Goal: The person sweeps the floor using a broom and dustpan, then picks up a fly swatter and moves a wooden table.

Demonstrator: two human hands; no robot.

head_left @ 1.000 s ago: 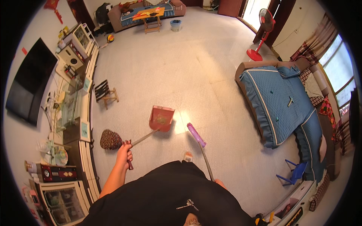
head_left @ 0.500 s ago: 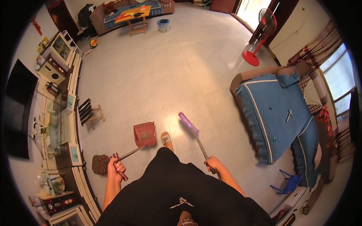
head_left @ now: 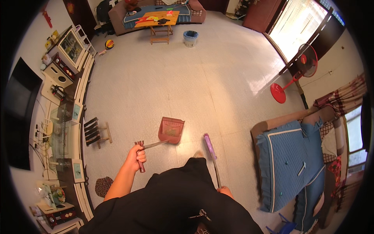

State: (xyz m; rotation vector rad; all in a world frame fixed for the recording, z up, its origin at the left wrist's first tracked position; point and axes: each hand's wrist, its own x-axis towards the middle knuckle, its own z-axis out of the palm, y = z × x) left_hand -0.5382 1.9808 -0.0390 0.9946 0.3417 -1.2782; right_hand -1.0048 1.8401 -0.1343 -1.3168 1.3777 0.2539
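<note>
My left hand point(head_left: 139, 154) is closed round the handle of a red dustpan point(head_left: 171, 130). The pan hangs ahead of it on a thin shaft, with some debris in its tray. Low on the right, my right hand point(head_left: 224, 191) grips the grey stick of a broom with a purple head point(head_left: 209, 146); my clothing partly covers this hand. The broom head is to the right of the dustpan, apart from it. One shoe point(head_left: 198, 154) shows between the two tools, at the hem of my black clothing.
A striped folding stool point(head_left: 95, 132) and a round woven seat point(head_left: 103, 186) stand at left beside the long cabinet. A blue-covered sofa point(head_left: 288, 160) is at right, a red fan point(head_left: 278, 93) beyond it. Farther off are a bin point(head_left: 190, 38) and a wooden table point(head_left: 159, 19).
The dustpan and my left hand have moved right and forward from beside the woven seat. My right hand has come back, lower in view. The room's view has shifted and turned.
</note>
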